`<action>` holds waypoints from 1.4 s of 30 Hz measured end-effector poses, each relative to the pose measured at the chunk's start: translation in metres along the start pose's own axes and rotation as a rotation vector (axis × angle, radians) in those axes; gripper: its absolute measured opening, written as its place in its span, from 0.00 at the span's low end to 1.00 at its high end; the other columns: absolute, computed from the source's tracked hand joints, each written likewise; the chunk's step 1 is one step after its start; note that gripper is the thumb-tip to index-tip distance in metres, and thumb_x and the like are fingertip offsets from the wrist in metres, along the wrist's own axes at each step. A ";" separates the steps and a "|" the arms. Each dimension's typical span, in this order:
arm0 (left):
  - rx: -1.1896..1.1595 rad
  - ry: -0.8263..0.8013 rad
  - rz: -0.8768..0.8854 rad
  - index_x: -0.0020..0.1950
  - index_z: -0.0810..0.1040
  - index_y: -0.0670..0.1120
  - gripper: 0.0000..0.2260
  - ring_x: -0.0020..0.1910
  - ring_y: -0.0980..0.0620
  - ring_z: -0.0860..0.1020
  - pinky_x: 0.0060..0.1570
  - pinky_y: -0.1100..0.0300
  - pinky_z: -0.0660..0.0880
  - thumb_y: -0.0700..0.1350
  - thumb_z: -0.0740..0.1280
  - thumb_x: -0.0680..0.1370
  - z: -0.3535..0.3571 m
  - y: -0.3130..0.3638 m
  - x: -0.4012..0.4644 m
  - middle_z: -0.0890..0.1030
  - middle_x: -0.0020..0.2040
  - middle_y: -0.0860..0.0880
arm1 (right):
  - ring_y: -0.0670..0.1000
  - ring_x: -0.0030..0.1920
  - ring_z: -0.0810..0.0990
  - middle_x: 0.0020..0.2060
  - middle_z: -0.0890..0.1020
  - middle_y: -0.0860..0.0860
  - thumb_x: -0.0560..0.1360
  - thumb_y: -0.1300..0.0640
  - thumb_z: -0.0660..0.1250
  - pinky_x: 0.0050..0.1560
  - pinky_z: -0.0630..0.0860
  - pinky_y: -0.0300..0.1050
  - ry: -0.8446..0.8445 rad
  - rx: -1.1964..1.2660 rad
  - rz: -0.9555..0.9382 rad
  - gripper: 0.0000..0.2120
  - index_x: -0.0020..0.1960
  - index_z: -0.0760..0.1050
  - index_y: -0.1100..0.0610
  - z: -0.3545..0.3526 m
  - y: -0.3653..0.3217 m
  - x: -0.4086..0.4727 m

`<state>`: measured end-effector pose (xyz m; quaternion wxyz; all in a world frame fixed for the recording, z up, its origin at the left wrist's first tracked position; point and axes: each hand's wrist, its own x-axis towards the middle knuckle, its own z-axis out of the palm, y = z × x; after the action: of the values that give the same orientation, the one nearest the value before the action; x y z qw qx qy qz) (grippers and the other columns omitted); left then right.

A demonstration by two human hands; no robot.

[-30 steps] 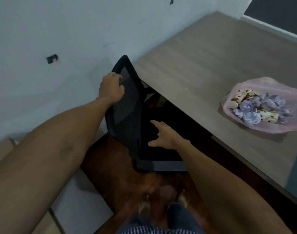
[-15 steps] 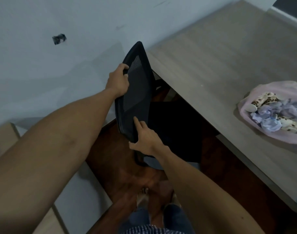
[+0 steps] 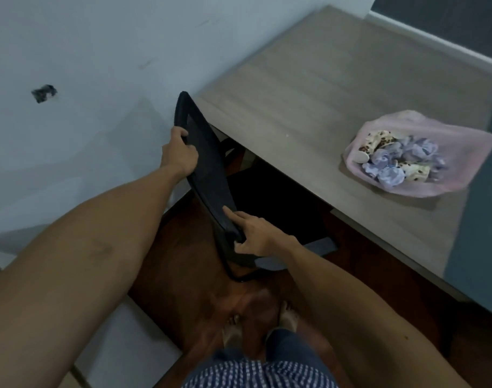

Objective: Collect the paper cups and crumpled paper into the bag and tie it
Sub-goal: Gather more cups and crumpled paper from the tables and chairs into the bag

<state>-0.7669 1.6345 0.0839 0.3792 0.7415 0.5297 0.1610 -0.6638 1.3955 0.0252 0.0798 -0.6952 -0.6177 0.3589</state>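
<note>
A pink plastic bag (image 3: 463, 152) lies on the grey table (image 3: 309, 88) at the right, its mouth loose. Inside it are spotted paper cups (image 3: 379, 138) and balls of crumpled bluish paper (image 3: 415, 148). Both hands are away from the bag, on a black mesh chair (image 3: 208, 169) at the table's left end. My left hand (image 3: 179, 154) grips the upper edge of the chair's backrest. My right hand (image 3: 253, 232) holds the lower edge of the backrest, index finger stretched along the mesh.
A pale wall (image 3: 85, 65) with a dark mark stands close on the left. The chair's seat is tucked under the table edge. My bare feet (image 3: 261, 323) stand on a dark wooden floor; pale boxes or boards lie at lower left.
My right hand moved from the seat to the backrest's lower edge. The chair has turned, so the backrest shows more edge-on. My left hand has kept its grip on the top.
</note>
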 end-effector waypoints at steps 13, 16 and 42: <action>-0.199 -0.064 -0.110 0.61 0.61 0.51 0.09 0.43 0.40 0.80 0.28 0.43 0.82 0.45 0.60 0.83 0.094 0.088 -0.068 0.72 0.52 0.42 | 0.55 0.51 0.79 0.52 0.77 0.49 0.72 0.56 0.70 0.51 0.79 0.58 0.313 0.072 0.490 0.15 0.57 0.78 0.46 -0.041 0.106 -0.128; -0.214 -0.072 -0.136 0.73 0.58 0.50 0.19 0.41 0.42 0.80 0.27 0.47 0.82 0.46 0.59 0.84 0.117 0.102 -0.078 0.73 0.58 0.43 | 0.58 0.50 0.79 0.50 0.79 0.53 0.71 0.57 0.72 0.48 0.79 0.56 0.421 0.067 0.609 0.12 0.52 0.73 0.53 -0.045 0.125 -0.150; 0.794 -0.260 0.304 0.55 0.81 0.40 0.13 0.44 0.42 0.80 0.42 0.55 0.76 0.48 0.65 0.79 0.145 0.175 -0.090 0.82 0.48 0.44 | 0.57 0.49 0.79 0.53 0.80 0.56 0.76 0.63 0.66 0.49 0.79 0.51 0.529 -0.131 0.921 0.06 0.51 0.72 0.55 -0.113 0.168 -0.197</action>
<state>-0.5929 1.4697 0.1307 0.1005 0.9131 0.3833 -0.0956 -0.4579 1.2150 0.0933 0.0234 -0.9645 -0.2286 0.1301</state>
